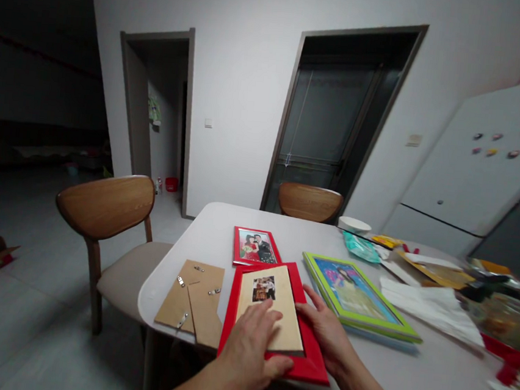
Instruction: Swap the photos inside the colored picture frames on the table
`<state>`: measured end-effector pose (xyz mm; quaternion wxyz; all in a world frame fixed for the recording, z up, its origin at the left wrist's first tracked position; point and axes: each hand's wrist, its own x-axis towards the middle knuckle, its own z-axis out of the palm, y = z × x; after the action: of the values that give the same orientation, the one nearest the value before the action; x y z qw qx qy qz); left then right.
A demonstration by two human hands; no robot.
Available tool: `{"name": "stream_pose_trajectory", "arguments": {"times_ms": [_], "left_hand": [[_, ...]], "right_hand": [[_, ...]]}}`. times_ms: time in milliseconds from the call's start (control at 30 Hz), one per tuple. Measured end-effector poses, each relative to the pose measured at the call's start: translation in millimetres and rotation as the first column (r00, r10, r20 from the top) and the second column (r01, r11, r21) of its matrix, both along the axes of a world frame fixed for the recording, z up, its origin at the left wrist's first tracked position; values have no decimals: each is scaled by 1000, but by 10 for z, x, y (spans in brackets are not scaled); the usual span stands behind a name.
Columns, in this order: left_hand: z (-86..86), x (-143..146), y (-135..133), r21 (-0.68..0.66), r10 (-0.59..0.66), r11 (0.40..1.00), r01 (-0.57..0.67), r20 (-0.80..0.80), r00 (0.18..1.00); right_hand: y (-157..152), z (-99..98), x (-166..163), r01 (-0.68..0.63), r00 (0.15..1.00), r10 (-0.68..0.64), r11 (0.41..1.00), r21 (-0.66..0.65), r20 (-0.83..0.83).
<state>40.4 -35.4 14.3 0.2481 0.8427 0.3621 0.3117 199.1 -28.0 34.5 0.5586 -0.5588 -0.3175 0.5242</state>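
Two bare hands work over a bright red rectangular picture frame [305,366] at the near edge of a white round-cornered table [223,216]. Left hand [252,347] has its fingers loosely spread over the cream flat board [284,301] within that frame; right hand [323,330] grips the frame's right edge, thumb above, lower fingers hidden. A small dark-toned photo [264,288] lies on the board; if loose, it could skew should the left fingertips drag. Brown backing boards with metal clips [170,309] lie left of the frame, so a sweeping left forearm might push them off. Lime-green picture frame [356,290] sits to its right, where the right knuckles could bump it.
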Motion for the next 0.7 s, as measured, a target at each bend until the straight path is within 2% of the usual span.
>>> {"name": "stream_pose_trajectory", "arguments": {"times_ms": [100, 200, 267, 333, 400, 500, 600, 700], "left_hand": [[116, 152, -37, 128, -57, 989, 70, -99, 993], [172, 140, -40, 262, -98, 957, 128, -124, 987], [180, 63, -14, 352, -62, 933, 72, -39, 997], [177, -70, 42, 378, 16, 924, -54, 104, 994], [160, -249, 116, 290, 139, 932, -216, 263, 955], [65, -540, 218, -17, 361, 919, -395, 442, 821], [-126, -757, 264, -279, 482, 876, -393, 464, 743], [-307, -852, 252, -362, 487, 862, -354, 400, 776]], "right_hand": [[3, 19, -4, -52, 999, 52, 998, 28, 6], [32, -55, 32, -99, 995, 99, 994, 54, 2], [60, -141, 72, -102, 994, 99, 993, 62, 49], [91, -242, 129, -87, 986, 78, 995, 55, 150], [118, -339, 205, -62, 958, 49, 997, 38, 282], [149, -459, 334, -24, 864, 11, 1000, 20, 504], [168, -536, 429, 9, 701, -3, 1000, -5, 713], [172, -561, 453, 23, 525, 18, 999, -36, 851]]}}
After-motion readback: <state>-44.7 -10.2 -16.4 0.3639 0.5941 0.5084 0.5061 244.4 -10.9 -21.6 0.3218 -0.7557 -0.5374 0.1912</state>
